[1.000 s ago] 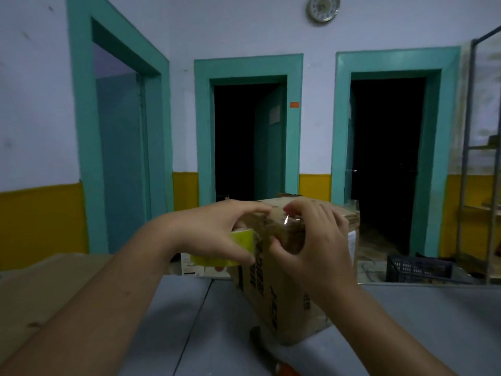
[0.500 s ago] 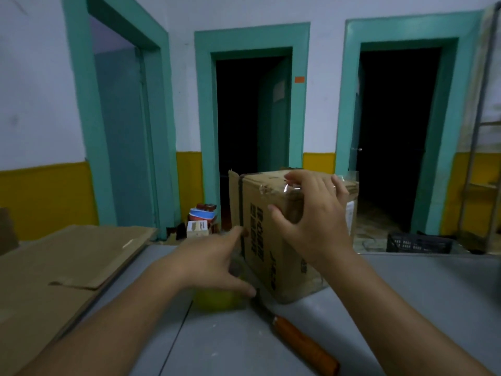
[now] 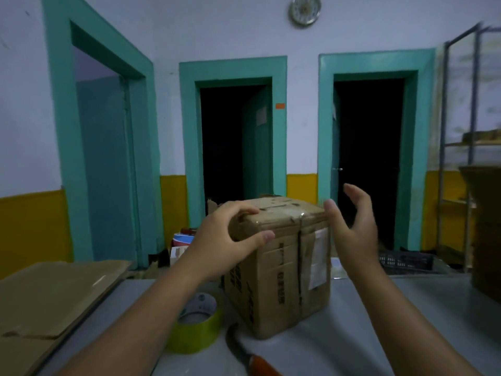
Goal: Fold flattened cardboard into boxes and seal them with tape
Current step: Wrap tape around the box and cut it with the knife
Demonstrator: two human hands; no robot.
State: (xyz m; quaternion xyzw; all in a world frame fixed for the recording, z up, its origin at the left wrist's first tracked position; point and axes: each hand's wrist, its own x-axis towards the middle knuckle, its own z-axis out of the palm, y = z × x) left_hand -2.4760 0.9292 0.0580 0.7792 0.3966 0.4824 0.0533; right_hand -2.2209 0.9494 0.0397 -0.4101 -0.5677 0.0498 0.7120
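Plainly, the cardboard box (image 3: 279,267) stood upright near the middle of the bench (image 3: 393,321), with tape over its seam. Dark print ran down its near face, too blurred to read, and the white label (image 3: 318,256) on its right side was no clearer. Your left hand (image 3: 219,240) gripped the box's top left corner, fingers curled over the top and thumb on the near face. Your right hand (image 3: 352,226) hung just beside the top right edge, fingers loose, holding nothing. The yellow-green tape roll (image 3: 198,332) lay beside the box's near left corner.
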